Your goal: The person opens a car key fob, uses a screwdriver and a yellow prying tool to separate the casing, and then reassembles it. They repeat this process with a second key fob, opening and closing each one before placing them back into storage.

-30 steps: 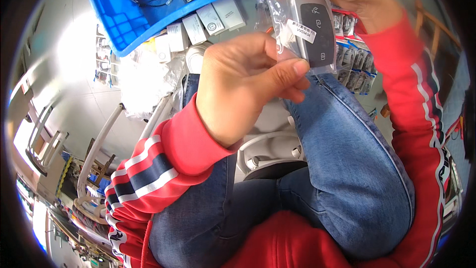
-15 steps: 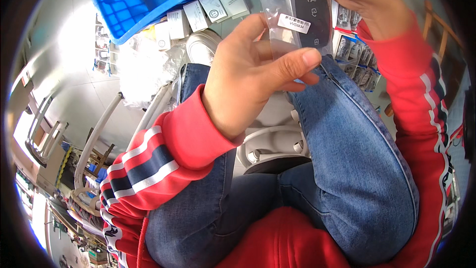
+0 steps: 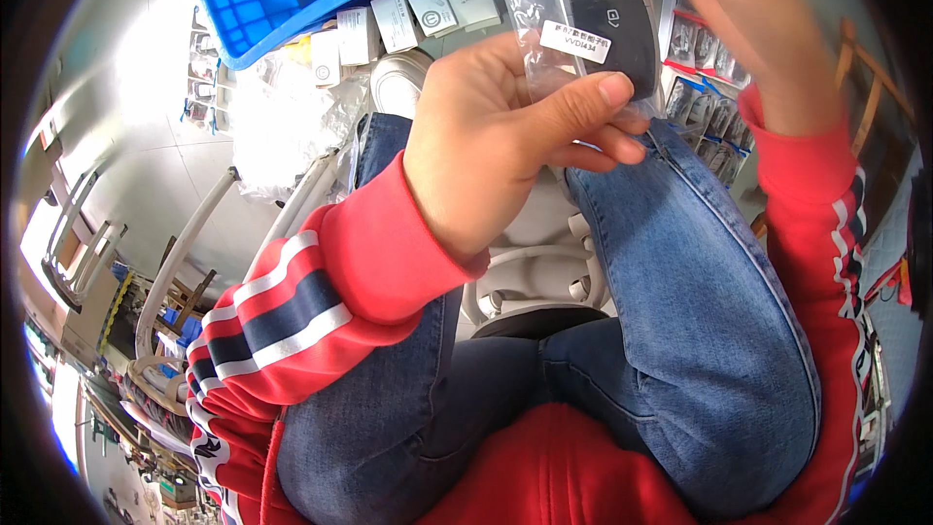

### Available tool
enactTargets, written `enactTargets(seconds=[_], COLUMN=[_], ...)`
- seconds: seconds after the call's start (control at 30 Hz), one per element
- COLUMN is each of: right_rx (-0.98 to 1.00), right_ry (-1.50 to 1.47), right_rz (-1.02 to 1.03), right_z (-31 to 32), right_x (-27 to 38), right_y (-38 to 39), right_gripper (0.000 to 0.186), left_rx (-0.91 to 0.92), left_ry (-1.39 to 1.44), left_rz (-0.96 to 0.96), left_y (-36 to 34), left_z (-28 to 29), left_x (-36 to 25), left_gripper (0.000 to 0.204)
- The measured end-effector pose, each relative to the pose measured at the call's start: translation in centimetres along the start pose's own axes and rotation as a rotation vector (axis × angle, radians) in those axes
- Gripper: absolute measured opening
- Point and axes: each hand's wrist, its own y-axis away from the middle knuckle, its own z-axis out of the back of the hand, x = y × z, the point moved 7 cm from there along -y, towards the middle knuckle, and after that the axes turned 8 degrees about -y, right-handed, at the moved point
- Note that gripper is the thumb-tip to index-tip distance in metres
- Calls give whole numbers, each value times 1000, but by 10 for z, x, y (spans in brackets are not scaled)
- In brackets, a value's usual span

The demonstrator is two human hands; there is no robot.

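A black car key fob (image 3: 627,39) with pale button symbols lies inside a clear plastic bag (image 3: 530,0) bearing a small white label. My left hand (image 3: 505,122) pinches the bag's lower end, thumb on the front over the fob's base and fingers behind. To the right of the bag's upper part is my right hand (image 3: 753,15), blurred by motion. Its fingertips come close to the bag's right edge; whether they touch it I cannot make out.
Beyond my hands stands a blue plastic crate (image 3: 282,24) with bagged cables inside. Several small white boxes (image 3: 394,21) line its near side. Bagged key fobs (image 3: 714,122) lie at the right, by my knee. Crumpled clear plastic (image 3: 292,126) and pale chair legs (image 3: 190,243) are at the left.
My right hand has come off the bag's top edge and moved right and down. My left thumb now presses on the fob's lower end, and the bag hangs from the left hand's grip.
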Motion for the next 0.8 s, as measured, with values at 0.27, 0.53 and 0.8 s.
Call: enactTargets(seconds=[0.27,0.53,0.8], right_rx=[79,107,96], right_ry=[-224,-181,-180], right_rz=[-86,-127,-141], right_z=[-9,-12,-10], right_x=[-17,-16,-18], right_y=[10,6,7], right_gripper=[33,35,33], left_rx=[-57,-46,-36], left_ry=[48,-5,-7], left_rz=[13,23,21], left_y=[0,0,-1], left_z=[3,3,2], left_x=[2,2,3], left_gripper=[23,27,27])
